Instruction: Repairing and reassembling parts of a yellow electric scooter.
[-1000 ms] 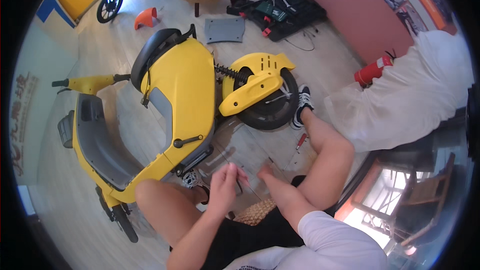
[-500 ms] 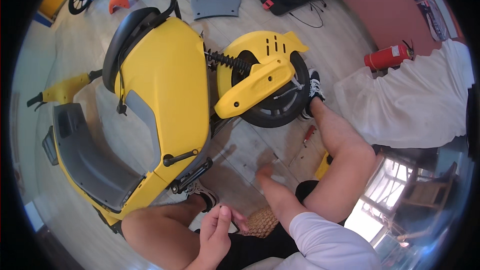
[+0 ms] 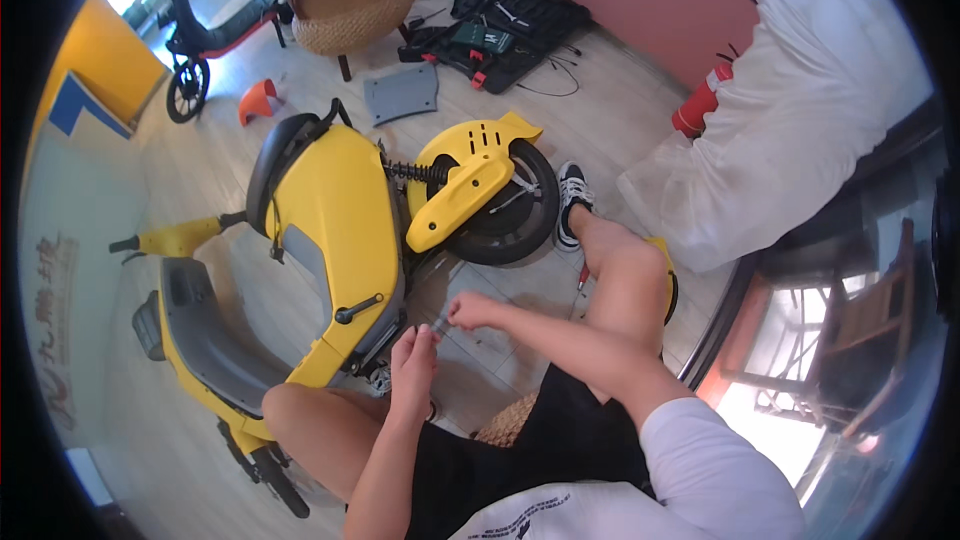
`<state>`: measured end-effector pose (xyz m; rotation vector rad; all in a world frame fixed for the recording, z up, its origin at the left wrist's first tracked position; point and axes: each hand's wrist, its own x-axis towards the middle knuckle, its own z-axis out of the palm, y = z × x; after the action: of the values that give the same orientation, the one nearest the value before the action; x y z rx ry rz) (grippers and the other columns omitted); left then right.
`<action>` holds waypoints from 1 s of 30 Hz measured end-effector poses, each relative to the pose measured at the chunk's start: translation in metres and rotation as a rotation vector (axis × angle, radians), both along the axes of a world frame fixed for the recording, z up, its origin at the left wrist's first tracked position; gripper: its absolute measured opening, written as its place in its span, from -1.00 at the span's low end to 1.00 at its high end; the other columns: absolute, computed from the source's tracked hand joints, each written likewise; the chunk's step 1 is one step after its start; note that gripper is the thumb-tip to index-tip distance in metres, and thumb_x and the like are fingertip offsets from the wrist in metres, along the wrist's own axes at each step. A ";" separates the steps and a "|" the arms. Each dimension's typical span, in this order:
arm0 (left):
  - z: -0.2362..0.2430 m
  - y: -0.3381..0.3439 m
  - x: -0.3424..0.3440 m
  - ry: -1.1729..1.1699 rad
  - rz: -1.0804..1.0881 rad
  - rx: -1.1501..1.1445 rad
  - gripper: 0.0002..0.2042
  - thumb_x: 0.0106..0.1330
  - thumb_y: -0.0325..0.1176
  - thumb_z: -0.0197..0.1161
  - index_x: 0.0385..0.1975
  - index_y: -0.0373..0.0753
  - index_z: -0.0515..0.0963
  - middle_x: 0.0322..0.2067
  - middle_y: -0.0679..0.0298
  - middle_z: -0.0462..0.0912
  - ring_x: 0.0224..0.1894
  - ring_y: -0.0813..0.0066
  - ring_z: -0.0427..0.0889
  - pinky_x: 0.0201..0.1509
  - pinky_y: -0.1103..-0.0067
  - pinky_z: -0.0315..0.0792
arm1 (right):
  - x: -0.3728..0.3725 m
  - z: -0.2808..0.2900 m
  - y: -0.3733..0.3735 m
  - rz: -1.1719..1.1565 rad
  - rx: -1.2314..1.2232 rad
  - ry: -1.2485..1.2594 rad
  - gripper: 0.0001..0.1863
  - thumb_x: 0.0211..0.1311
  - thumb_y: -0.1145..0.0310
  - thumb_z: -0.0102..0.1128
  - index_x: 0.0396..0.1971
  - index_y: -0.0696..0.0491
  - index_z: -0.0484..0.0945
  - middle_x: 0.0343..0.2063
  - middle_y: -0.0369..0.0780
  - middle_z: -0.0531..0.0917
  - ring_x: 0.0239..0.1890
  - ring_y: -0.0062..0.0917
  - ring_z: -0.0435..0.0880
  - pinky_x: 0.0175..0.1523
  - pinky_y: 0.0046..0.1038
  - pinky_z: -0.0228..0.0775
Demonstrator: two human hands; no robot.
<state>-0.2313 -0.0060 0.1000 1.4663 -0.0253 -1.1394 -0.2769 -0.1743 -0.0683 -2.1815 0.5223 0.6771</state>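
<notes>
Head view: between the two hands, in front of the knees, a small slim grey piece (image 3: 440, 323), too small to tell its kind. Left hand (image 3: 413, 354) with thumb and fingers pinched narrow on its near end; right hand (image 3: 474, 310) with fingers curled close at the far end, impossible to tell whether gripping. Just beyond, lying on its side, a yellow-and-grey scooter (image 3: 330, 202) with black wheels. Near the right shoe, a red-handled tool (image 3: 583, 276). Farther off, a flat grey panel (image 3: 402, 95), a curved orange shell (image 3: 258, 103) and an open black tool case (image 3: 540, 22). To the right, a red fire extinguisher (image 3: 697, 112) beside white draped sheeting (image 3: 785, 150).
</notes>
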 end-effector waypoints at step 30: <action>0.220 -0.082 -0.038 -1.204 -0.996 0.473 -0.74 0.36 -0.25 0.12 -0.38 -0.35 0.56 -0.53 0.02 0.63 -0.46 0.23 0.66 -0.35 0.37 0.48 | -0.087 0.169 -0.018 -0.273 1.570 -0.479 -0.56 0.31 0.26 0.31 0.14 0.03 0.49 -0.18 -0.39 0.62 -0.26 -0.75 0.57 -0.11 -0.63 0.45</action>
<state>-0.2694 -0.0878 0.3198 2.4889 -1.5411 -0.8065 -0.3640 -0.1919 0.1006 -0.6908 -0.0530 0.1898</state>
